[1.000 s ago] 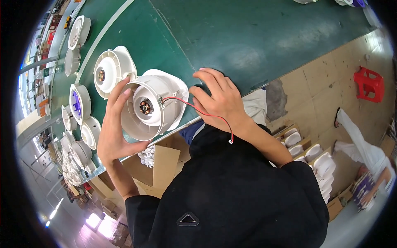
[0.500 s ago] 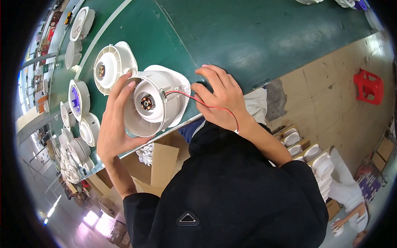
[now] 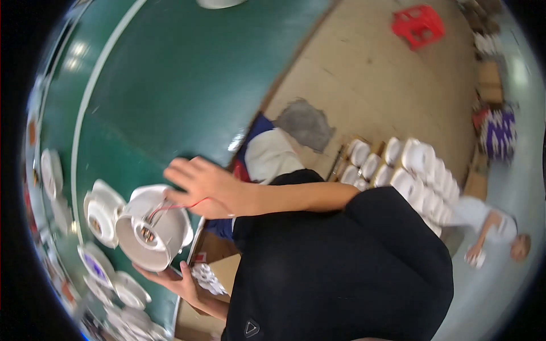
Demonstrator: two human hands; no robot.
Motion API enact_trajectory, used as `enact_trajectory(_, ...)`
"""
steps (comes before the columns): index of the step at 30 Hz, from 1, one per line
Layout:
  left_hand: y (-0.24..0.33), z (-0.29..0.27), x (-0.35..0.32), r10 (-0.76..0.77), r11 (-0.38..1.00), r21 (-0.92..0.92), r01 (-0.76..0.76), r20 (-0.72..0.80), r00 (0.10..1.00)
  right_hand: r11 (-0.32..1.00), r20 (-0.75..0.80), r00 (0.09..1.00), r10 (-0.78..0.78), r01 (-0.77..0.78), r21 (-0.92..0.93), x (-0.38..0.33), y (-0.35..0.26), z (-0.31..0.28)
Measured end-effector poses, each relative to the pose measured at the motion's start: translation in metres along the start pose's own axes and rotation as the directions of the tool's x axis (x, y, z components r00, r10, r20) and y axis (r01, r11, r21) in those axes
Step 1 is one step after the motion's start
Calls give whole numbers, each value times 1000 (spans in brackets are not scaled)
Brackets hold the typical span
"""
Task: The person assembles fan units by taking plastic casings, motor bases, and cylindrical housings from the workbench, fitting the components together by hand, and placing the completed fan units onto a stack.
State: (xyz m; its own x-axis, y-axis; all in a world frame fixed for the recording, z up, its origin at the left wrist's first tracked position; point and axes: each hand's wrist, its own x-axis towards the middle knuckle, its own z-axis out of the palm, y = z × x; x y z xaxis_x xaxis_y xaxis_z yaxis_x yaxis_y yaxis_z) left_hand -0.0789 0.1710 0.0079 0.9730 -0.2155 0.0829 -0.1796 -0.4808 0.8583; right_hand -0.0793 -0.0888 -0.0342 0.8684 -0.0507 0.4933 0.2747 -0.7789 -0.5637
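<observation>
A white round plastic fan housing (image 3: 129, 243) stands on the green worktable, its open mouth facing me. Inside it sits a hub with a copper-wound motor (image 3: 148, 234). A thin red lead (image 3: 181, 206) runs from its rim past my right hand. My right hand (image 3: 207, 187) is at the housing's far right side, fingers apart and slightly blurred. Below the rim, my left hand (image 3: 177, 282) has its fingers stretched along the underside and its thumb apart. Close behind on the left is a similar white housing (image 3: 103, 219).
Several white fan parts, one with a purple centre (image 3: 98, 266), crowd the table's left end. Below the edge is a cardboard box (image 3: 224, 273) near small white parts. White covers (image 3: 404, 184) are stacked right, near a seated person (image 3: 492, 224). A red stool (image 3: 418, 27) stands on the floor.
The view has swung to the right, so the table and parts sit further left and lower. My left hand has slid from the housing's left side to its underside.
</observation>
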Motion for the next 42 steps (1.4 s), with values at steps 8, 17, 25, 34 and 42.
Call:
enact_trajectory(8,-10,30,24,271,888,358,-290,102,957,997,-165,984,65,-56,60,-34,-11,-10)
enact_trajectory(17,5,40,57,385,902,110,-417,228,894,660,172,732,660,-674,332,-48,-28,-24)
enact_trajectory(25,31,21,81,533,748,209,-630,377,757,310,100,760,642,-377,873,-50,-55,-28)
enact_trajectory(34,97,105,94,775,522,-289,-802,553,306,472,-384,550,742,-21,881,-140,-20,-106)
enact_trajectory(42,81,123,105,676,697,-297,-652,573,463,520,-722,-492,485,-502,691,-374,-177,-209)
